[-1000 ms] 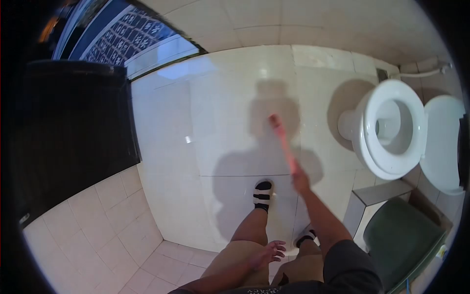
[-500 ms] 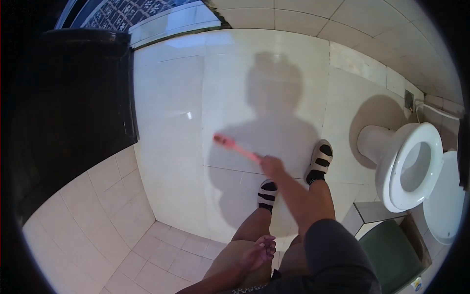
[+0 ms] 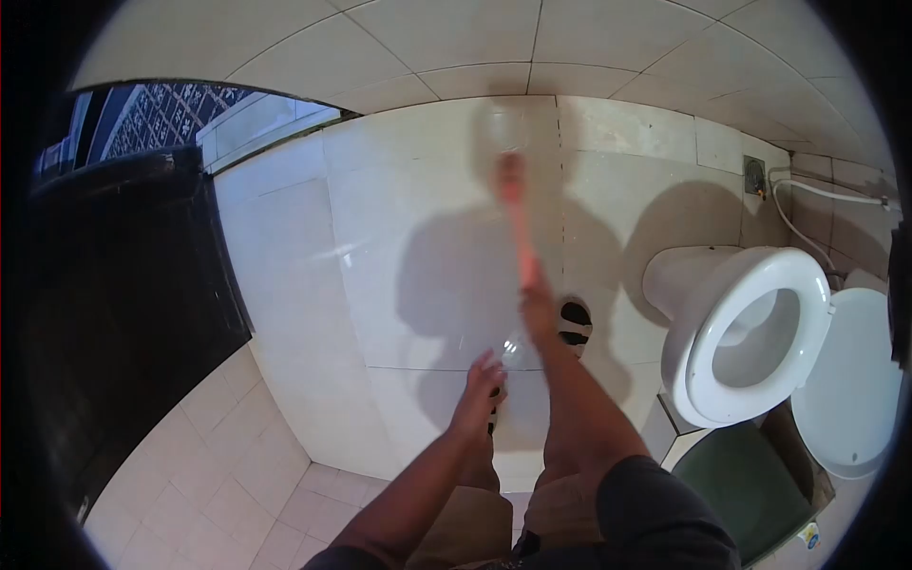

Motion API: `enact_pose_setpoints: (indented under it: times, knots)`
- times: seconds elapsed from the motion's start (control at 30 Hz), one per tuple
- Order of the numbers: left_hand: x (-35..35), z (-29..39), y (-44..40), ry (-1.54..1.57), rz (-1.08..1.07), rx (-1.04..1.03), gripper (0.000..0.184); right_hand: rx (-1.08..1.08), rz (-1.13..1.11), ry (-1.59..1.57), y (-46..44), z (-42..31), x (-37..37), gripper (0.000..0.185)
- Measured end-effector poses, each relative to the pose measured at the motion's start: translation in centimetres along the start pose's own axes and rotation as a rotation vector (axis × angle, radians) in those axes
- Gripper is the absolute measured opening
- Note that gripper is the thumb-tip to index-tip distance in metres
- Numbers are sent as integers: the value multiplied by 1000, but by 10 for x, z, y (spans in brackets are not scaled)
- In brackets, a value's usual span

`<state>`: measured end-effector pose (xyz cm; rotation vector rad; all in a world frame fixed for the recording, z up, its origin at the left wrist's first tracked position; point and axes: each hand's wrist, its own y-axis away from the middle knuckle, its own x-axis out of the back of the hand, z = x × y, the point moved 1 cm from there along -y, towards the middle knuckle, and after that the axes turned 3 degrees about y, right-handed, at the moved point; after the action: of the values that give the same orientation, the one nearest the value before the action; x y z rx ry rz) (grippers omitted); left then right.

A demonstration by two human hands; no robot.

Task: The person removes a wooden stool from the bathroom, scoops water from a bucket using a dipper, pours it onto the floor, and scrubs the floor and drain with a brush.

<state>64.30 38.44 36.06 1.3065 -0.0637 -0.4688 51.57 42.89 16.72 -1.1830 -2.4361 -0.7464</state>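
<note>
My right hand [image 3: 538, 309] is wrapped round the handle of a pink long-handled brush [image 3: 520, 220], which is smeared by motion. The brush points away from me, its darker head near the far wall over the pale tiled floor [image 3: 437, 171]. Lower and to the left, my left hand [image 3: 482, 385] is raised in front of my left foot with its fingers apart and nothing visible in it. My right sandal [image 3: 574, 326] shows just beside my right hand. Whether the brush head touches the floor I cannot tell.
A white toilet [image 3: 698, 351] with its lid [image 3: 848, 380] raised stands at the right, near a floor drain [image 3: 754, 176] and hose [image 3: 836, 194]. A green bin lid [image 3: 746, 489] is below it. The dark door [image 3: 123, 313] stands at the left by a doorway.
The brush has swung from pointing left to pointing away from me, toward the far wall. My left hand has moved forward from my thigh. The view has shifted and my feet sit differently.
</note>
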Motion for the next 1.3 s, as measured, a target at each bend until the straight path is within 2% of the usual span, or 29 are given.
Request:
enact_pose_setpoints:
  times: [0.1,0.17,0.23,0.27,0.3,0.4,0.47,0.57,0.63,0.7,0.73,0.77,0.8,0.83,0.87,0.97,1.03,1.17,1.27,1.3]
  knots:
    - [-24,32,-59,102,170,91,55,-210,-473,-166,-9,-70,-57,47]
    - [-40,50,-90,298,201,65,62,-405,-640,-231,-30,-82,-69,45]
    - [-39,50,-125,256,5,82,65,-494,-729,-146,-61,-97,-45,43]
    - [-44,50,-135,236,-101,93,67,-500,-652,-153,-66,-80,-37,42]
    - [-54,44,-142,100,-84,95,68,-503,-575,-161,-72,-64,-28,41]
    - [-118,26,-152,-335,-35,63,70,-485,-47,-346,-80,-24,32,37]
    - [-166,20,-150,-495,-138,75,70,-529,183,-323,-91,12,73,34]
    - [-217,22,-163,-611,-252,74,70,-733,425,-228,-114,6,129,33]
    - [-238,27,-160,-621,-272,46,70,-781,470,-114,-131,-10,157,35]
    - [-250,46,-139,-608,-263,-20,68,-542,529,-66,-133,24,124,38]
    - [-242,41,-138,-504,-211,-70,66,-424,556,-43,-134,30,109,40]
    - [-230,36,-138,-399,-158,-122,64,-403,325,-47,-137,-4,120,41]
    - [-229,49,-123,-198,-156,-9,63,-380,91,-48,-139,-41,129,42]
    - [-228,65,-106,7,-152,107,62,-354,-64,90,-146,-57,121,41]
    - [-219,76,-100,-11,-166,58,63,-323,-225,227,-154,-65,113,40]
    - [-209,97,-96,-63,-128,-7,64,-313,-309,333,-183,-66,112,34]
    - [-203,101,-96,-99,-128,9,64,-341,-318,354,-208,-39,134,39]
    - [-192,95,-103,-90,-260,98,58,-494,-58,85,-212,16,173,32]
    - [-184,87,-105,-78,-255,208,56,-381,241,166,-195,41,189,31]
    - [-181,87,-105,-91,-279,223,56,-482,333,135,-195,49,198,32]
